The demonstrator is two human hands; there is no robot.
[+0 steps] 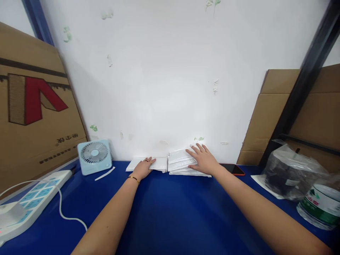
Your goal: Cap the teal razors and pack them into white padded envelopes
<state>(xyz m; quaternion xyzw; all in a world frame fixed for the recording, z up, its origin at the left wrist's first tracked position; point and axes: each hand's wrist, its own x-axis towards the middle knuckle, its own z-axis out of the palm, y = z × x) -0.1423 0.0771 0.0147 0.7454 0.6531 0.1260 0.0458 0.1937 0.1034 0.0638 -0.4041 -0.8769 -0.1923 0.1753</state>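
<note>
Two piles of flat white packets lie against the white wall at the back of the blue table (170, 212). My left hand (142, 168) rests palm down with fingers stretched out on the left, thinner pile (159, 163). My right hand (203, 159) lies flat with fingers spread on top of the taller right stack of white packets (180, 163). Neither hand grips anything. A gold bangle is on my left wrist.
A small light-blue fan (94, 156) stands at the back left, with a white strip (105, 173) in front of it. A power strip (29, 203) with a white cable lies far left. A red-edged phone (233, 169), a plastic bag (290, 173), a tape roll (321, 207) and cardboard (32, 106) sit around.
</note>
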